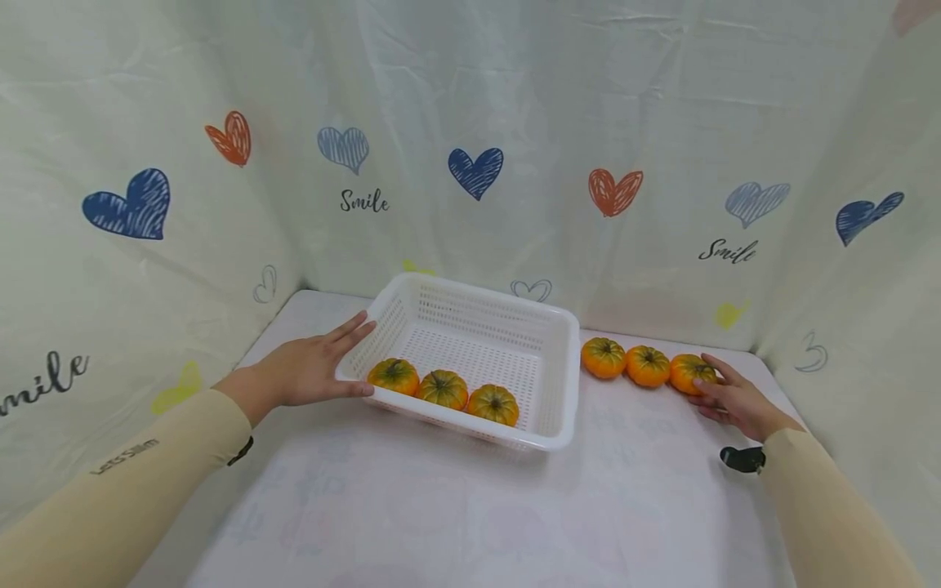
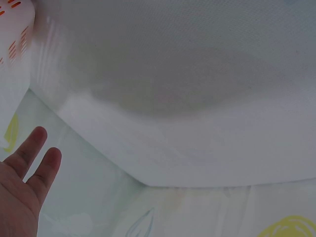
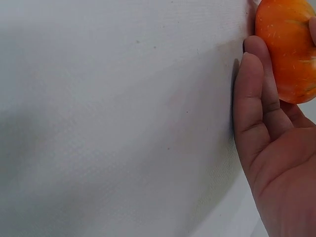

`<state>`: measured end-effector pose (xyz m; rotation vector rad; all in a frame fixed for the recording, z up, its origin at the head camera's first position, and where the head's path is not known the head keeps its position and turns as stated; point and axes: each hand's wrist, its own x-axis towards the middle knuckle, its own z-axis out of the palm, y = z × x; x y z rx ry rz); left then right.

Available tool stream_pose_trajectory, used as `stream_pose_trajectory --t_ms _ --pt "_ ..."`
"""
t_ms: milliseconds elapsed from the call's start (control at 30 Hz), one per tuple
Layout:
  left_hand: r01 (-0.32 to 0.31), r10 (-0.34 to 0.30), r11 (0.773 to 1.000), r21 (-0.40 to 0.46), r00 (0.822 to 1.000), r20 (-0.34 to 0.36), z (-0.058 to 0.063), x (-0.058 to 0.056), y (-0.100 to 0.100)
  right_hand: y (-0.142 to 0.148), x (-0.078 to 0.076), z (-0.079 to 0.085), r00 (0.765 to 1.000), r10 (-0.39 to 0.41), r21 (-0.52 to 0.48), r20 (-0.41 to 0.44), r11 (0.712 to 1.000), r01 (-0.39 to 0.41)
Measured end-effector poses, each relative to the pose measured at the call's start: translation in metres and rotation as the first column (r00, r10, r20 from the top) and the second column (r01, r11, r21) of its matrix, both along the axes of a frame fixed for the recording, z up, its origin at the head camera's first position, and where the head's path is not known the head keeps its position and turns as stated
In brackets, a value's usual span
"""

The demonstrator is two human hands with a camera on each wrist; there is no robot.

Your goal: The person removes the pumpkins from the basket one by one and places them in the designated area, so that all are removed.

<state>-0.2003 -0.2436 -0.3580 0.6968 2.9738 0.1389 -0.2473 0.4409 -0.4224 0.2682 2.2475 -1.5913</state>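
A white perforated plastic basket (image 1: 470, 425) stands on the table, with three small orange-and-green pumpkins in a row along its near side, the middle one (image 1: 443, 389) among them. My left hand (image 1: 312, 371) is at the basket's left end, fingers spread and fairly straight, fingertips right at the rim. To the right of the basket, three more pumpkins sit side by side: one (image 1: 604, 358) near the basket, one (image 1: 647, 366) in the middle and the rightmost pumpkin (image 1: 689, 372). My right hand (image 1: 742, 402) holds that last one, fingers and thumb around its right side.
The white-covered table (image 1: 470, 506) reaches toward me in front of the basket. A pale curtain (image 1: 544, 98) printed with hearts and "Smile" encloses it at the back and both sides, close behind the basket and the row of pumpkins.
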Motion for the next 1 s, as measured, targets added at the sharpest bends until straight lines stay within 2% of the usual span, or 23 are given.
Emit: stream_pose_trajectory --t_ms 533,667,833,1000 --pt "0.013 -0.013 1.0 0.007 1.0 -0.007 -0.001 -0.002 0.001 0.004 0.008 0.0 1.0 -0.023 0.005 0.002 1.0 0.023" --pt "0.008 -0.008 1.0 0.005 1.0 -0.002 -0.001 -0.001 0.0 0.011 0.011 0.003 0.999 0.037 0.04 -0.008 0.999 -0.037" --pt "0.003 -0.003 1.0 0.003 1.0 -0.002 -0.001 -0.001 0.0 0.024 0.019 0.015 0.99 0.138 0.15 -0.016 0.98 -0.134" --pt "-0.002 0.002 1.0 0.0 1.0 0.006 -0.001 0.0 0.0 0.032 0.025 0.036 0.984 0.167 0.215 -0.056 0.965 -0.152"
